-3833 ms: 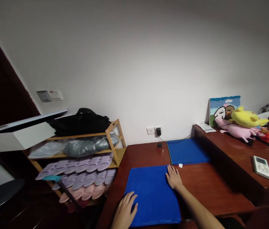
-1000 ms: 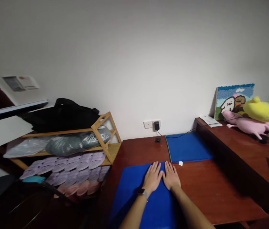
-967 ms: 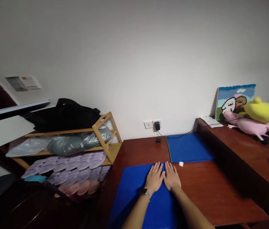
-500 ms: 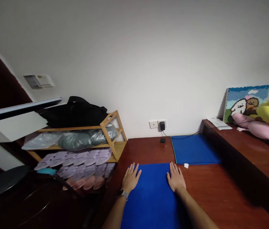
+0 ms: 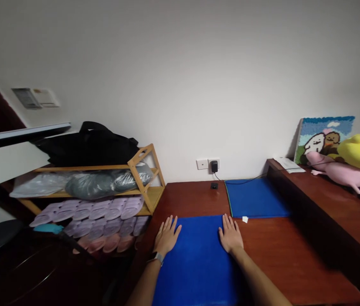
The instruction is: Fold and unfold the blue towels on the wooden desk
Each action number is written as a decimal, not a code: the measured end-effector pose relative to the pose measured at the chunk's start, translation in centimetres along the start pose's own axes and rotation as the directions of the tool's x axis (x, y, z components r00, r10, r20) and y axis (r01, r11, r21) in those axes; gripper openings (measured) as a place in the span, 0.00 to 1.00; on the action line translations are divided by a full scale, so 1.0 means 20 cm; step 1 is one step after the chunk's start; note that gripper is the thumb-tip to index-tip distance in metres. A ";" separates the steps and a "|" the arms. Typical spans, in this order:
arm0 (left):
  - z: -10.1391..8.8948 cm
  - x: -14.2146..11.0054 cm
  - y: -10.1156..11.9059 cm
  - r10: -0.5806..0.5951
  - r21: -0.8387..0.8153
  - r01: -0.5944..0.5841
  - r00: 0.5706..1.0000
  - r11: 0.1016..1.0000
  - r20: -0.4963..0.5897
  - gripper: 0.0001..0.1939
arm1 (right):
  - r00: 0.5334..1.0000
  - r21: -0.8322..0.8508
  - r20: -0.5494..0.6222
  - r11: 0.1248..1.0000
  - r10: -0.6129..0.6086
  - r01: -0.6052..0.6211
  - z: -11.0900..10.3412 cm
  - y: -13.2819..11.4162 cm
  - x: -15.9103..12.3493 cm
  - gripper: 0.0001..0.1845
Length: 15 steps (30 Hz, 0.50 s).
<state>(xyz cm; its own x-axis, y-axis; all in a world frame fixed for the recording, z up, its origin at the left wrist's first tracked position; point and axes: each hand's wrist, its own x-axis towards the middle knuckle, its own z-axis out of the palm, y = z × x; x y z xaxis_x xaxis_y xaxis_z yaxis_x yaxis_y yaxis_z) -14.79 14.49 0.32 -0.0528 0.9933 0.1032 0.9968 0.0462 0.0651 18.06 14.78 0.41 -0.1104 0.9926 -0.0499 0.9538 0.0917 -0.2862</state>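
Observation:
A bright blue rectangular cloth or mat [image 5: 199,263] lies flat on the reddish-brown wooden table [image 5: 195,199]. My left hand [image 5: 167,236], with a watch [image 5: 157,257] on the wrist, rests palm down over its far left corner, fingers extended. At the far right corner my right hand [image 5: 231,234] also lies flat, fingers stretched forward. Neither hand grasps anything. Past my right hand is a second blue mat [image 5: 258,199] with a green left edge, and a small white tag [image 5: 245,219] sits at its near edge.
A wooden rack [image 5: 148,182] with rows of slippers [image 5: 103,210] and a black bag [image 5: 93,144] stands left. A plugged-in adapter [image 5: 214,166] trails a cable across the right mat. Plush toys [image 5: 342,172] and a tufted picture [image 5: 324,138] occupy the raised surface on the right.
The view has turned slightly right, so the scene sits a little further left. Both hands stay flat at the blue mat's corners. A pale object has come into view at the right edge.

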 end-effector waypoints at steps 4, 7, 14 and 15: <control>-0.04 0.01 0.29 0.119 -0.037 -0.123 0.988 0.992 -0.095 0.35 | 1.000 0.030 0.014 1.000 -0.002 0.001 -0.02 0.00 -0.01 0.38; -0.02 0.01 0.66 0.283 -0.115 -0.291 0.956 0.950 -0.076 0.35 | 1.000 0.037 0.026 0.999 -0.002 0.001 -0.04 -0.01 -0.01 0.39; 0.08 0.02 0.99 0.368 -0.214 -0.360 0.930 0.908 0.000 0.35 | 0.999 0.019 0.031 1.000 -0.022 0.021 -0.03 -0.01 -0.01 0.37; 0.08 0.02 0.95 0.366 -0.205 -0.358 0.931 0.911 0.000 0.35 | 1.000 0.023 0.025 1.000 -0.016 0.016 -0.03 -0.01 -0.01 0.37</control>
<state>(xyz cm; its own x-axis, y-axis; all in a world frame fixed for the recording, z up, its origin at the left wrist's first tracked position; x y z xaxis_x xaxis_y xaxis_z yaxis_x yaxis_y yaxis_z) 4.29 16.03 -0.06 0.3156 0.9413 0.1196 0.9145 -0.3353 0.2262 18.05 14.54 1.15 -0.1327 0.9888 -0.0691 0.9453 0.1053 -0.3087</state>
